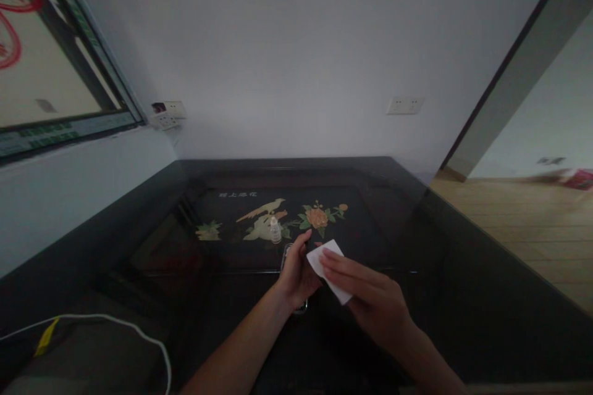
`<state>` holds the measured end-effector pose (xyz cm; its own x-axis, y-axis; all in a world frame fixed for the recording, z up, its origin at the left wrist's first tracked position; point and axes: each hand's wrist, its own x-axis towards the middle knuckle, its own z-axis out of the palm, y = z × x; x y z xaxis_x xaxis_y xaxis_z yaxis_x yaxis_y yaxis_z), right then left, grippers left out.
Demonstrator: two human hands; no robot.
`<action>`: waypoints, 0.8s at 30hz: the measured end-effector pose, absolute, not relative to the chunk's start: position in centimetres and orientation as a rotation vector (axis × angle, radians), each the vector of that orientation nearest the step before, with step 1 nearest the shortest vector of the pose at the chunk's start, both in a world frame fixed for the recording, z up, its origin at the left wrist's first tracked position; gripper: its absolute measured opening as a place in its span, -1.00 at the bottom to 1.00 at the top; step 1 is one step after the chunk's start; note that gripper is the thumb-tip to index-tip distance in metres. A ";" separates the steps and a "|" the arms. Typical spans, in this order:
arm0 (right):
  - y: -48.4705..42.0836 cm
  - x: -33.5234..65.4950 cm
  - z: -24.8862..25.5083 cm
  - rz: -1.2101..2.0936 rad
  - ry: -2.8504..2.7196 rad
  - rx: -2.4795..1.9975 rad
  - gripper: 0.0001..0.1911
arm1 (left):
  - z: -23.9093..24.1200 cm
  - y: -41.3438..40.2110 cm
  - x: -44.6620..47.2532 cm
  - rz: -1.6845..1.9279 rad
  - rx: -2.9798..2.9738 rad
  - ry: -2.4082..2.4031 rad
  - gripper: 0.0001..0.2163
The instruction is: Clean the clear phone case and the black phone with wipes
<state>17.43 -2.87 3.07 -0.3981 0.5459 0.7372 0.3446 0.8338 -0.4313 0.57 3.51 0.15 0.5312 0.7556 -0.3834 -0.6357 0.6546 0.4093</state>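
Note:
My left hand (299, 274) is closed around a dark, flat thing with a shiny rounded rim (301, 308), which looks like a phone. Most of it is hidden behind the palm and fingers. In my right hand (370, 293) a folded white tissue (331, 268) is pinched between thumb and fingers, close beside the left hand. A small clear bottle (275, 232) with a white cap stands upright on the glossy black tabletop (222, 321), just beyond my left hand.
Bird and flower pictures (317, 217) decorate the tabletop. A white cable (115, 321) with a yellow tag (46, 337) curves across the lower left. Wall sockets (405, 105) sit above the far edge, and a window (60, 62) is at the left.

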 end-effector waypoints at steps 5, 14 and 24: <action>-4.3 16.4 2.2 0.057 -2.165 -0.657 -0.36 | 0.8 3.1 0.7 0.839 0.199 0.682 -0.64; -5.2 18.3 -1.1 0.049 -2.220 -0.777 -0.32 | -0.4 4.1 0.4 0.893 0.182 0.656 -0.65; -6.7 20.3 -3.1 0.232 -2.093 -0.967 -0.33 | -0.5 3.9 0.4 0.887 0.235 0.635 -0.64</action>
<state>20.28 -6.68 -3.13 -0.3864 0.7066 0.5927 0.5594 0.6905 -0.4585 0.38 3.91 -0.46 0.4641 0.7815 -0.4170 -0.6469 0.6206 0.4431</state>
